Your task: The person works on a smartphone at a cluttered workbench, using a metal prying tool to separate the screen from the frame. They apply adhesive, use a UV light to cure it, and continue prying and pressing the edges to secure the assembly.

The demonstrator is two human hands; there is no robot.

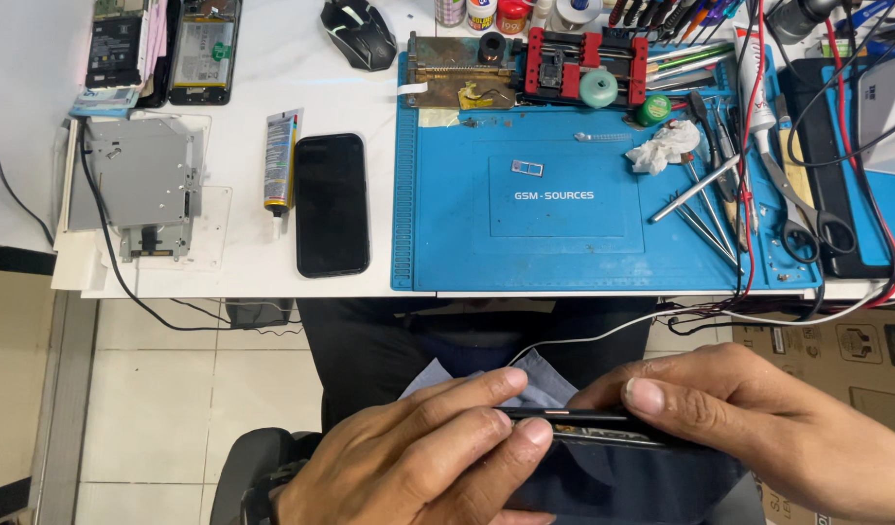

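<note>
A thin black phone (574, 420) is held edge-on low in the view, over the lap and well below the counter (272, 87) edge. It is pinched from both ends: the left hand (418, 452) grips its left end, with the fingers (525, 433) closed narrowly on the upper and lower faces, and the right hand (749, 418) clamps the right part, thumb laid along the top edge and the other fingers wrapped beneath. Both hands are brought in from the lower corners, knuckles turned upward, the wrists low and nearly level. A dark cloth or case is seen under the phone, though which cannot be told.

Open room lies between the hands and the counter edge, crossed only by a white cable (603, 335). On the counter a blue work mat (583, 243) is spread, its centre bare except for a small metal tray (527, 167); tweezers and tools (705, 209) are crowded on its right side. A second black phone (331, 204) lies face up left of the mat, beside a glue tube (281, 160).
</note>
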